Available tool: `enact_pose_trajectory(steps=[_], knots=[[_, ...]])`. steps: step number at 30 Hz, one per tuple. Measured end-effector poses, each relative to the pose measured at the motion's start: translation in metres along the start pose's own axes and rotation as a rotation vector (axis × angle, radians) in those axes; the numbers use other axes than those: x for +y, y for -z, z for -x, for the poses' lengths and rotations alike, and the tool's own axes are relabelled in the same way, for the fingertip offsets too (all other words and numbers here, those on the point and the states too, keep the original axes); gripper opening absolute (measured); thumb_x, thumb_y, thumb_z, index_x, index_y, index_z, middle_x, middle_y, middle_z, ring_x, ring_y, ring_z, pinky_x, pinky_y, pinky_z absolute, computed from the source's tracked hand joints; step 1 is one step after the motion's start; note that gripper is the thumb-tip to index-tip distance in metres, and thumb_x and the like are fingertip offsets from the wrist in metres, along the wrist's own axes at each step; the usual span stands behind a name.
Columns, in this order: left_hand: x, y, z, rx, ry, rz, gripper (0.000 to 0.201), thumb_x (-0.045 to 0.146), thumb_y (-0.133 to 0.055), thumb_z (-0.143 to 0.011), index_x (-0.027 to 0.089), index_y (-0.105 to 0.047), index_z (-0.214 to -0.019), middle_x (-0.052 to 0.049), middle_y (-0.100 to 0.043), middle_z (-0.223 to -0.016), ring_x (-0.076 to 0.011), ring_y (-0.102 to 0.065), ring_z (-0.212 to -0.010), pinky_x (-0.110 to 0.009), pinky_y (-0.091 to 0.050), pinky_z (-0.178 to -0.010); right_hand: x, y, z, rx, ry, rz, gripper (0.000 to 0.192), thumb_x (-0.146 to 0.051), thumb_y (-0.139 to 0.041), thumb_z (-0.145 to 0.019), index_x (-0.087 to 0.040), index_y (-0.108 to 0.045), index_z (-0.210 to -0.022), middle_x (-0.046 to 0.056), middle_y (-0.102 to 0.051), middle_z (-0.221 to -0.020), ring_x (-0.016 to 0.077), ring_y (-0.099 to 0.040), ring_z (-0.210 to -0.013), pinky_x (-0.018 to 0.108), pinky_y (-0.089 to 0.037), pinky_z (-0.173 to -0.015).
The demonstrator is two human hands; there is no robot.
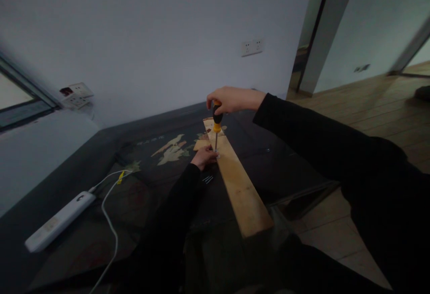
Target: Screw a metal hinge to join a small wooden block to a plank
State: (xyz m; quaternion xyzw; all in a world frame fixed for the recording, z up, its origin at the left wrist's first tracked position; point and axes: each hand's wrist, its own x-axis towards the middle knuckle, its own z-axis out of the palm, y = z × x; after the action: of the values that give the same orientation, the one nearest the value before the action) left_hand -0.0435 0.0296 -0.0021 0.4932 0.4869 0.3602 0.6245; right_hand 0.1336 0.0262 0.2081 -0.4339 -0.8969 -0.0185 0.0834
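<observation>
My right hand (228, 99) is closed round the black and yellow handle of a screwdriver (217, 121), held upright with its shaft pointing down. The tip meets a small shiny piece (217, 154) on a long wooden plank (240, 186). My left hand (204, 157) rests at the plank's left edge, its fingers pinched together by the screwdriver tip. What those fingers hold is too small to make out. Several screws (207, 179) lie on the dark table just below my left hand. The plank's near end juts past the table's front edge.
A white power strip (60, 222) with a white cable (112, 226) lies on the left of the dark table (134, 128), which bears a bird and flower pattern. A small wood piece (201, 144) sits beside the plank. The wall with sockets (251, 47) stands behind.
</observation>
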Motion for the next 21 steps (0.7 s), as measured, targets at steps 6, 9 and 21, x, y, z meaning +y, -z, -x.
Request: enact_pose_trajectory(steps=[6,9,21], knots=[[-0.001,-0.003,0.000,0.046,-0.012,-0.022,0.039,0.006,-0.072,-0.068,0.012,-0.062,-0.105,-0.005,-0.070,-0.084,-0.0121,-0.067,-0.065,-0.020,-0.054,-0.056,-0.008,-0.016,0.002,0.133,-0.129,0.120,0.038,-0.041,-0.052,-0.089,-0.014,-0.068,-0.109,0.014,-0.068,-0.103,0.0225,-0.060,-0.092,0.030,-0.036,-0.071],[-0.003,-0.003,0.000,0.097,-0.029,-0.010,0.051,0.006,-0.072,-0.068,0.012,-0.056,-0.116,-0.003,-0.068,-0.079,-0.0121,-0.066,-0.064,-0.021,-0.055,-0.057,-0.012,-0.023,0.000,0.211,-0.202,0.180,0.055,-0.055,-0.040,-0.092,-0.010,-0.069,-0.109,0.018,-0.068,-0.102,0.0249,-0.060,-0.092,0.031,-0.036,-0.072],[-0.007,-0.002,-0.005,0.164,-0.013,-0.006,0.084,0.004,-0.073,-0.067,0.018,-0.035,-0.141,-0.001,-0.066,-0.079,-0.0158,-0.066,-0.069,-0.027,-0.056,-0.063,-0.002,-0.009,0.003,0.048,-0.031,0.061,0.031,-0.031,-0.056,-0.086,-0.017,-0.070,-0.110,0.010,-0.069,-0.103,0.0194,-0.060,-0.091,0.030,-0.037,-0.073]])
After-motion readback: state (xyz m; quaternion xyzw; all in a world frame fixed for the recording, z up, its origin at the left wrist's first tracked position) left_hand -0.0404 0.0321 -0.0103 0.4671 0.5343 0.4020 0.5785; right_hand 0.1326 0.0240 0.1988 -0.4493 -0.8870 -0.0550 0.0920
